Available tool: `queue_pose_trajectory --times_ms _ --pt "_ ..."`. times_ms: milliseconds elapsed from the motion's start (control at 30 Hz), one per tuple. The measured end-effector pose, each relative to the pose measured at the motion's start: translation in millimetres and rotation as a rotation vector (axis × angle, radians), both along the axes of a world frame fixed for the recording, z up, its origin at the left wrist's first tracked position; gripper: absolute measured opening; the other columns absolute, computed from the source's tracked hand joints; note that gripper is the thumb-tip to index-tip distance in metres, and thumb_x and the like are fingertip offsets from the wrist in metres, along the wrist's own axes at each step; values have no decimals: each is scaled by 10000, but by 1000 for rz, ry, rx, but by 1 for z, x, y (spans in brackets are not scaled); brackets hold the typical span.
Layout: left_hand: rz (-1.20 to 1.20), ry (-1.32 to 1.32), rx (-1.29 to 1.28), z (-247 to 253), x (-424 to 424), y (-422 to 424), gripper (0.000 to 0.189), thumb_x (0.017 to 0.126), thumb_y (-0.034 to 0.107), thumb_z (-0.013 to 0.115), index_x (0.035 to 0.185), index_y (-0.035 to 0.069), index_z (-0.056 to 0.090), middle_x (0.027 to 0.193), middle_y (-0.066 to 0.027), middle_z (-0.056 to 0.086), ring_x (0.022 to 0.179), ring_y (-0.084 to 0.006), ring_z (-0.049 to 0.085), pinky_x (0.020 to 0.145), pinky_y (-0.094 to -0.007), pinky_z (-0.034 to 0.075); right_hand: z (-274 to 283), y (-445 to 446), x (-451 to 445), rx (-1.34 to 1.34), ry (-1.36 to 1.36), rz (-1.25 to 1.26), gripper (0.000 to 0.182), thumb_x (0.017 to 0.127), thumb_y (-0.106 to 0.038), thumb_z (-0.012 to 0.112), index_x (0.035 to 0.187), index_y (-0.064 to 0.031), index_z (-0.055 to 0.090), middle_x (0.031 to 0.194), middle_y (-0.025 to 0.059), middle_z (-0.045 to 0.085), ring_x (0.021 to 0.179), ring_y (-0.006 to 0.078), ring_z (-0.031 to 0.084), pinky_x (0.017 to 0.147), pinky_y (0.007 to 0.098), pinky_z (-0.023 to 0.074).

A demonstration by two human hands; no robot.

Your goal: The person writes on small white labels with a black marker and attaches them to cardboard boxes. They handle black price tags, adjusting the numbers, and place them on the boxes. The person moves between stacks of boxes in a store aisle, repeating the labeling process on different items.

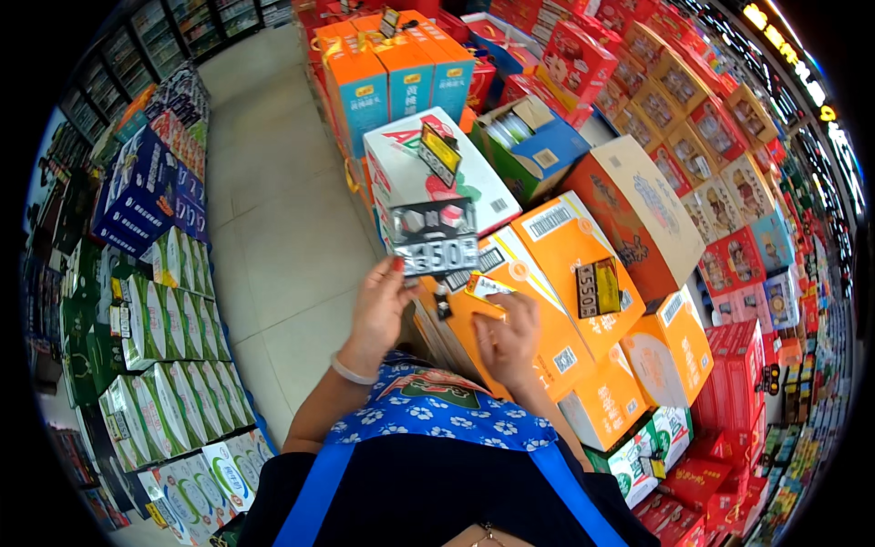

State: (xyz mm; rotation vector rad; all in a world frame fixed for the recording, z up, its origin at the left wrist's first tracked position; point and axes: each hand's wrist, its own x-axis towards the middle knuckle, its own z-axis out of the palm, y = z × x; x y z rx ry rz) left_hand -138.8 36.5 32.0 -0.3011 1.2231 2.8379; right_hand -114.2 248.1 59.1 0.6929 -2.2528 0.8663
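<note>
My left hand (pixel 377 308) grips the lower left corner of a black price sign (pixel 437 229) with large white digits. My right hand (pixel 511 336) pinches a small white card with a yellow-and-red edge (pixel 487 286), just right of the sign. A small black clip (pixel 443 302) shows below the sign, over the orange cartons. Both hands are above an orange carton (pixel 533 321) with a white corner and printed codes. Behind the sign stands a white carton (pixel 472 164) with strawberry pictures, bearing a yellow-and-black price sign (pixel 439 152).
Another price sign (pixel 598 287) rests on the right-hand orange carton. Beyond are a brown carton (pixel 636 205), an opened green-and-blue carton (pixel 530 147) and orange-and-teal gift boxes (pixel 400 75). A tiled aisle (pixel 273 191) separates these from stacked green-and-white cartons (pixel 174 328) at left.
</note>
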Motion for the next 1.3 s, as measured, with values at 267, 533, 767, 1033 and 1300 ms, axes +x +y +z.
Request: queue_pose_trajectory --times_ms 267,533,767,1033,1300 --pt "-9 -35 55 -5 3 -22 249 1023 175 483 1178 -4 560 1095 -95 650 983 -162 638 908 -307 548 -14 52 -6 -311 -351 -213 105 817 4 720 919 3 699 781 116 672 644 199 643 595 289 508" --pt "-28 82 -102 20 13 24 258 1035 172 461 1191 -13 553 1134 -76 631 1054 -146 609 977 -326 498 8 -36 -18 -735 -737 200 164 919 -44 643 1072 17 654 811 55 677 632 98 644 529 201 486" --pt "-25 110 -120 19 20 31 225 1037 135 439 1159 -25 540 1134 -98 618 1081 -166 600 1018 -340 472 6 -43 -26 -862 -891 179 142 940 -133 648 917 7 657 709 28 655 581 74 607 489 181 439" --pt "-33 163 -161 16 23 38 217 1039 121 425 1160 -25 531 1164 -108 605 1104 -180 589 1057 -360 441 8 -43 -29 -937 -948 111 197 908 -180 689 801 -22 640 668 25 648 574 70 596 497 183 407" --pt "-34 162 -192 14 21 40 222 1040 113 418 1170 -32 524 1165 -114 602 1115 -193 588 1060 -381 442 7 -46 -32 -978 -993 47 211 873 -161 733 768 -6 637 653 40 642 535 85 586 482 193 407"
